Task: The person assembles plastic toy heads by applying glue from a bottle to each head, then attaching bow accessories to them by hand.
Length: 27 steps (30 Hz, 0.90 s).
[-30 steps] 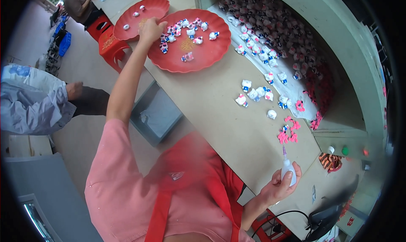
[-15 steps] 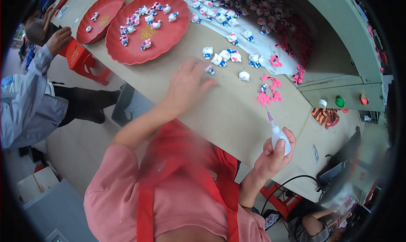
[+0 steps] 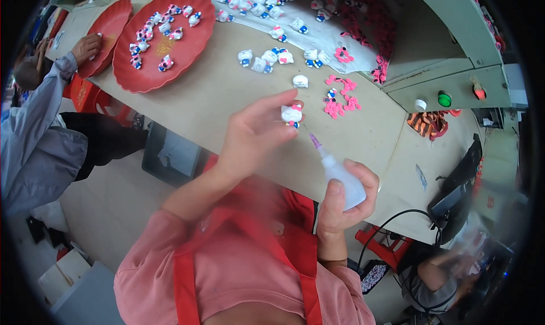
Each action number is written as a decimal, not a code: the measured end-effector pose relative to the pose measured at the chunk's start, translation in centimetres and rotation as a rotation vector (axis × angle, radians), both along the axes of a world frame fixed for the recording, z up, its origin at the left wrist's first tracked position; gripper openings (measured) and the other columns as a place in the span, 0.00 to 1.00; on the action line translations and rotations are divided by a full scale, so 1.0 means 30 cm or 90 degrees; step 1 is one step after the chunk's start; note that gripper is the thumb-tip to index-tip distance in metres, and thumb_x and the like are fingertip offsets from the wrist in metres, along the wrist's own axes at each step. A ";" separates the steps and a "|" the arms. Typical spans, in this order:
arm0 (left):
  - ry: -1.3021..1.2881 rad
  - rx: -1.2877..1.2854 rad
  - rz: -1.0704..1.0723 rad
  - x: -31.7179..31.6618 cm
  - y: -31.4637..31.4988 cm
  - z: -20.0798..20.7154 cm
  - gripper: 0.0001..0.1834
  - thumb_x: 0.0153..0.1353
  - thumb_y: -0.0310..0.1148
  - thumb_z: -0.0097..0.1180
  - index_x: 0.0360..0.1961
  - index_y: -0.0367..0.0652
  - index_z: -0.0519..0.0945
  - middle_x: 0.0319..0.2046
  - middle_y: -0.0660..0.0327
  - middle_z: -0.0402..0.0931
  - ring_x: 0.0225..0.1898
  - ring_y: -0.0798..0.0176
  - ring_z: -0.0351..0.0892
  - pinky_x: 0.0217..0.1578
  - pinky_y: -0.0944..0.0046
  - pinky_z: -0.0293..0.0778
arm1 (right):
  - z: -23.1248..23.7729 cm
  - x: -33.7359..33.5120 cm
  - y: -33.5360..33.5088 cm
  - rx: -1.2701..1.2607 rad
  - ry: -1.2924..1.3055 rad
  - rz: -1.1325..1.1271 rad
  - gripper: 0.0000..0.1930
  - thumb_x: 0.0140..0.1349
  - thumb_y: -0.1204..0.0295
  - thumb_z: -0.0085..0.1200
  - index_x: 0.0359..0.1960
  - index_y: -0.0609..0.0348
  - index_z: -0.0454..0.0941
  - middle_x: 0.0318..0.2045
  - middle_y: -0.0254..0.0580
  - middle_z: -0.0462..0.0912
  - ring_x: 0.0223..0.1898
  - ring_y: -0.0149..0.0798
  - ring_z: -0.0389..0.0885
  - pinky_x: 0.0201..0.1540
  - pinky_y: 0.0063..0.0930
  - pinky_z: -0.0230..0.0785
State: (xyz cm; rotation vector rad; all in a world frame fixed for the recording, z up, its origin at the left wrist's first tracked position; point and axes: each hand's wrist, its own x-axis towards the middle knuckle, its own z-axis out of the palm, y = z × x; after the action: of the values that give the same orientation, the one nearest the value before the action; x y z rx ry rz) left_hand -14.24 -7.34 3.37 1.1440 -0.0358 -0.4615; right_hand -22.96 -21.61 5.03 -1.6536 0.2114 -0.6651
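Observation:
Between the thumb and fingers of my left hand (image 3: 250, 135) is a small cat figurine (image 3: 292, 114), with a white head, a pink bow and a blue body. My right hand (image 3: 346, 197) is wrapped round a translucent squeeze bottle (image 3: 344, 180). Its purple needle tip (image 3: 315, 140) points up at the figurine, close to its lower right side; whether they touch I cannot tell. Beyond my hands lie a loose white head piece (image 3: 300, 81) and a ring of small pink parts (image 3: 343, 92), with a small blue-and-white body among them.
Several figurines (image 3: 264, 61) stand farther back, before a heap on white sheeting (image 3: 318, 41) inside a pale green cabinet (image 3: 448, 78). At the left are a large red tray (image 3: 196, 47) holding figurines and a smaller red tray (image 3: 116, 18), where another person's hand (image 3: 86, 48) rests.
My left hand has brought the figurine in front of me, and my right hand has moved the bottle left towards it. The other person's hand has reached the smaller tray. The view has shifted.

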 end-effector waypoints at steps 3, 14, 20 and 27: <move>-0.103 -0.018 0.045 -0.020 -0.020 0.024 0.25 0.52 0.16 0.54 0.54 0.34 0.67 0.48 0.52 0.71 0.47 0.63 0.73 0.46 0.67 0.72 | 0.005 0.005 -0.007 -0.158 -0.063 0.049 0.15 0.46 0.81 0.53 0.39 0.67 0.70 0.29 0.46 0.77 0.26 0.31 0.77 0.29 0.21 0.69; -0.049 -0.025 0.028 -0.024 -0.002 0.027 0.21 0.52 0.17 0.55 0.49 0.32 0.70 0.46 0.56 0.71 0.45 0.67 0.72 0.47 0.67 0.71 | 0.000 0.005 0.014 -0.145 -0.016 0.040 0.12 0.53 0.71 0.54 0.36 0.66 0.71 0.30 0.42 0.75 0.26 0.27 0.70 0.29 0.17 0.62; -0.073 -0.007 0.017 -0.025 -0.003 0.026 0.21 0.52 0.17 0.55 0.49 0.32 0.70 0.46 0.57 0.71 0.45 0.67 0.72 0.47 0.68 0.71 | -0.010 0.008 0.011 -0.124 -0.020 0.051 0.11 0.54 0.72 0.54 0.36 0.66 0.70 0.30 0.41 0.75 0.23 0.25 0.69 0.26 0.16 0.61; -0.097 -0.017 0.007 -0.027 -0.003 0.023 0.20 0.52 0.14 0.53 0.48 0.31 0.71 0.46 0.57 0.69 0.46 0.64 0.73 0.48 0.66 0.72 | 0.007 0.041 0.001 -0.186 -0.082 0.095 0.14 0.42 0.86 0.51 0.35 0.68 0.70 0.19 0.46 0.75 0.17 0.35 0.74 0.19 0.21 0.64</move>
State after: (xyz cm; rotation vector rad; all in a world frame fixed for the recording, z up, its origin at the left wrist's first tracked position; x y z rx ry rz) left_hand -15.05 -7.43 4.05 1.1510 -0.1669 -0.3619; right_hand -21.74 -21.58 5.25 -1.8756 -0.1065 -0.7114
